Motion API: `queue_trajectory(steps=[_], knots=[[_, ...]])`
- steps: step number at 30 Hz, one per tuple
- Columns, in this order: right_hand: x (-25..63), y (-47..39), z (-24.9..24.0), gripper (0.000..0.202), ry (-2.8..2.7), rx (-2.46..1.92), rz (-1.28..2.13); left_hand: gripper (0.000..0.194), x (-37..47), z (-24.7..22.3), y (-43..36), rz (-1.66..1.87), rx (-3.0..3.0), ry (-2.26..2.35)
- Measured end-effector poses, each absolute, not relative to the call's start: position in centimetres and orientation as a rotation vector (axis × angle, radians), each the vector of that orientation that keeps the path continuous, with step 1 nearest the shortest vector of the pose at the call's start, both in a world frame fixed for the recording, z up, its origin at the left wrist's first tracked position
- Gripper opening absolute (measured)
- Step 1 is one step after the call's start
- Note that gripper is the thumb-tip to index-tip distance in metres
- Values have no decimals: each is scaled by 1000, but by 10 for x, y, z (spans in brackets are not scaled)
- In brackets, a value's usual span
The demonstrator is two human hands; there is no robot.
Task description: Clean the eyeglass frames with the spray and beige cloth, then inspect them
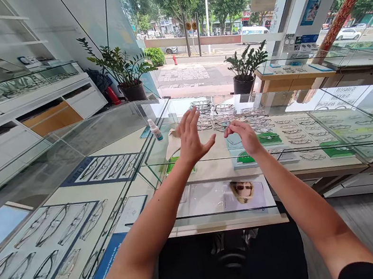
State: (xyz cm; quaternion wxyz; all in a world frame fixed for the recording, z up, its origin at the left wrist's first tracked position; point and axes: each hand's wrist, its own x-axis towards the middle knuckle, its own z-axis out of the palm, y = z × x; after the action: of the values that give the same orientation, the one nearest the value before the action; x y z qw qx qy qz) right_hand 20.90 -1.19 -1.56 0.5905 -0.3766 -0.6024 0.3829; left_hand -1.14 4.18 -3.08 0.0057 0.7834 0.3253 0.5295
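My left hand point(191, 138) is raised over the glass counter with its fingers spread and nothing in it. A beige cloth point(173, 144) lies on the glass just left of it. My right hand point(245, 134) is closed in a pinch on a thin-rimmed pair of eyeglasses point(233, 140), which hangs below the fingertips. Part of the glasses is hard to make out against the frames behind. Several more eyeglasses point(222, 109) are laid out in rows beyond both hands. Left of the cloth, a small white spray bottle point(155, 130) stands upright on the counter.
Glass display cases surround me, with eyeglasses trays point(105, 168) on the left and rows of frames point(293, 132) on the right. A printed card point(242, 193) lies under the near glass. Potted plants point(133, 91) stand past the counter, before the glass front.
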Motion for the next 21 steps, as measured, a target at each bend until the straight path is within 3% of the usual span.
queue_trajectory(steps=[3,12,21], knots=[[210,-12,-15,31,-1485,-892,933,87,-6,-36,39,1629,2578,1008],[217,-19,-18,32,-1645,-946,962,56,-13,-38,34,1509,2796,1001],[220,-34,4,32,-1717,-966,942,57,-15,-23,15,1544,2751,818]])
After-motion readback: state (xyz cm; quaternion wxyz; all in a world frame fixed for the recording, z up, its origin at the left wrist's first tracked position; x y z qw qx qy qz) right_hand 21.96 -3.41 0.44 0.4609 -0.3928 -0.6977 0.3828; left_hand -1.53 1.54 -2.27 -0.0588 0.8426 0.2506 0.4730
